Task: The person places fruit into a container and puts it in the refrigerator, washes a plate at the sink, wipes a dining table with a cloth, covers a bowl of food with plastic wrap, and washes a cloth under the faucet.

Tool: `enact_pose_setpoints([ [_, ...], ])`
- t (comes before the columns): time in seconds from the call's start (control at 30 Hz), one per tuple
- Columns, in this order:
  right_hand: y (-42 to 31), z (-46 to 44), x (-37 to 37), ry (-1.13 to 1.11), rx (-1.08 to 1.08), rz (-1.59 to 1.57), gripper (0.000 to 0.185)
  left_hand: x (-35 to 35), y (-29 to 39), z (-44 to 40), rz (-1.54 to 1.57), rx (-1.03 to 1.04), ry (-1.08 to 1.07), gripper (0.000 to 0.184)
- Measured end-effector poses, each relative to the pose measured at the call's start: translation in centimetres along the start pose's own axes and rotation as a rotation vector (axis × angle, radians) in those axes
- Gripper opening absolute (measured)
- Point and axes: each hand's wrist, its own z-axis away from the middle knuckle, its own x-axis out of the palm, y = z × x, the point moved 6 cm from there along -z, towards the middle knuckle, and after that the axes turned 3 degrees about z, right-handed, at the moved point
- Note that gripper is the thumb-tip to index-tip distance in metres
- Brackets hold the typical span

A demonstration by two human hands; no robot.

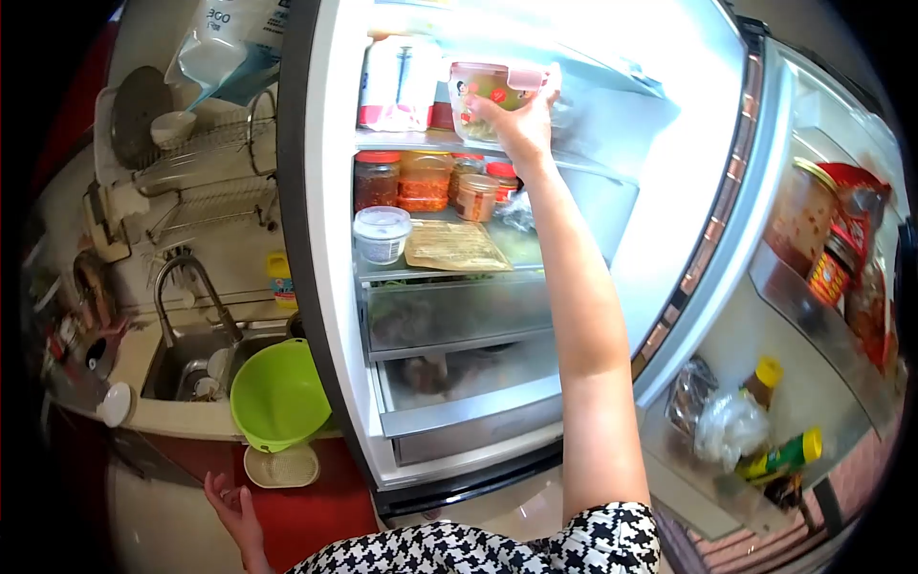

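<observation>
My right hand [521, 120] is raised to the upper shelf of the open fridge, its fingers wrapped round the side of a clear food container [478, 105] with a pink rim. A white package [397, 86] stands to the left of that container. On the shelf below are jars with red lids [377, 182], a small white-lidded tub [382, 236] and a flat brown packet [455, 246]. Low at the left, my left hand [232, 512] hangs with its fingers apart and nothing in it, near a cream basket [281, 466].
The fridge door [688, 469] stands open at the right, holding jars, bags and bottles. Fridge drawers [459, 316] are below the shelves. To the left are a sink [172, 368], a green basin [280, 392] and a dish rack [210, 196].
</observation>
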Motion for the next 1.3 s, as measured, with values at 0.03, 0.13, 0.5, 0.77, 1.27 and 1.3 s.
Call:
enact_pose_setpoints([
  [0.03,0.6,-0.2,0.6,-0.030,0.057,-0.025,0.124,0.2,1.1,1.1,-0.058,-0.013,0.037,0.061],
  [0.13,2.5,-1.3,2.2,-0.041,0.127,0.040,0.126,0.1,2.1,2.8,-0.133,-0.106,0.070,0.060],
  [0.5,1.9,-1.8,7.9,-0.428,0.159,0.215,0.116,2.3,4.1,4.3,-0.082,-0.073,0.091,0.061],
  [0.77,-2.2,0.6,7.4,-0.255,0.117,0.583,0.126,4.4,4.0,5.5,-0.035,-0.096,0.050,0.060],
  [1.27,-1.6,1.4,6.9,-0.355,0.038,0.580,0.118,9.2,5.9,6.8,-0.007,-0.133,-0.142,0.054],
  [1.3,-1.4,1.4,7.0,-0.358,0.038,0.560,0.119,9.4,6.0,6.9,-0.004,-0.103,-0.145,0.053],
])
